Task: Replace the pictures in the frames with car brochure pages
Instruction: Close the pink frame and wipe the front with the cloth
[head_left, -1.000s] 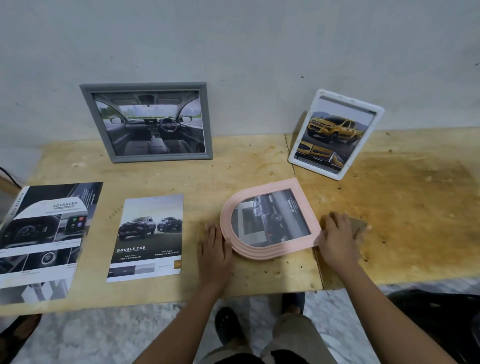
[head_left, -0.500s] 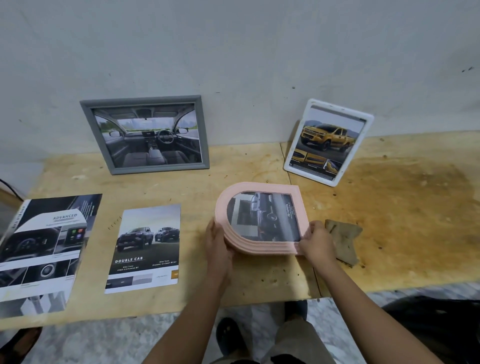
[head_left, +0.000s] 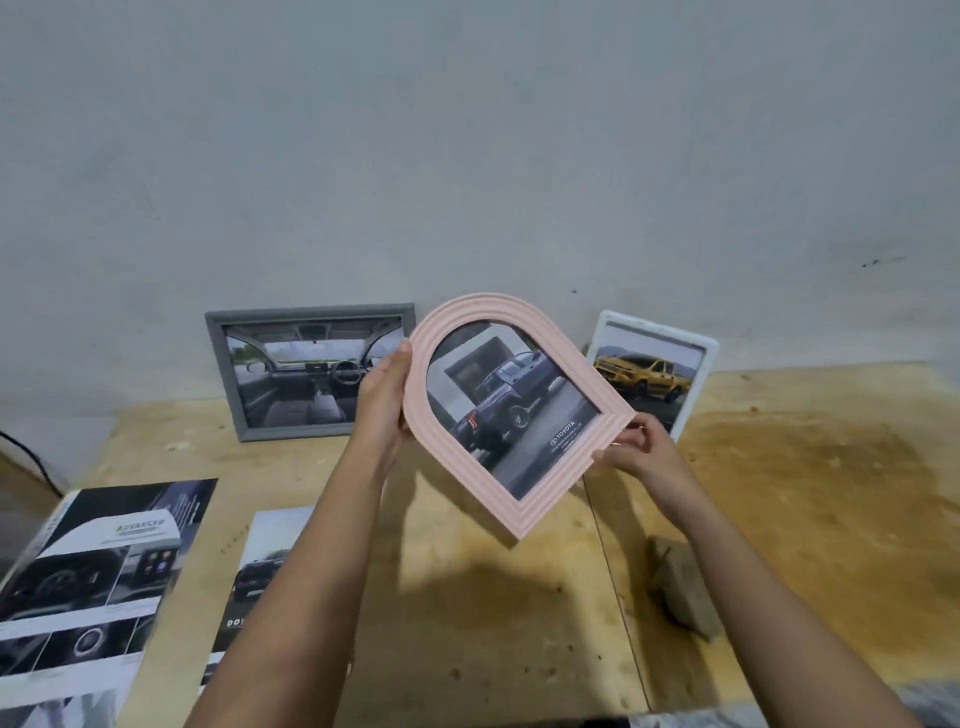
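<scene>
A pink arched frame with a dark pickup brochure page behind its glass hangs tilted in the air above the wooden table. My left hand grips its left edge, thumb along the rim. My right hand pinches its lower right corner. Against the wall lean a grey frame showing a car interior and a white frame showing a yellow pickup. Two loose brochure pages lie at the left: one marked "Advanced" and one with a dark car, partly hidden by my left forearm.
A brown scrap of cardboard lies on the table right of my right forearm. The grey wall rises directly behind the table. A dark cable shows at the far left edge.
Both hands lifted the pink frame off the table and raised it upright toward the wall, turning its arch upward. The camera tilted up.
</scene>
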